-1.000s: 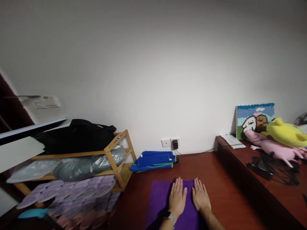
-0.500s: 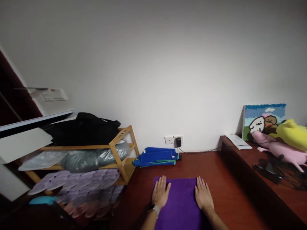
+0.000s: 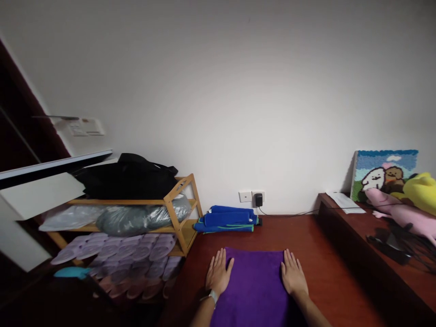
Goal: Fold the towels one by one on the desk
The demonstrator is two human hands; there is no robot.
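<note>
Here | left hand (image 3: 218,275), right hand (image 3: 294,275): fully flat | touching purple cloth (image 3: 255,287)

A single head-worn camera supplies the view. It looks from above the near side of the reddish-brown wooden table (image 3: 323,272), facing forward and slightly down toward the plain white wall (image 3: 218,100), which fills the upper half of the frame. The rectangular purple cloth (image 3: 254,286), cut by the lower border, lies close to the lens. The wide field takes in the open light-wood rack (image 3: 173,220) at left and the yellow plush toy (image 3: 420,190) at right.
</note>
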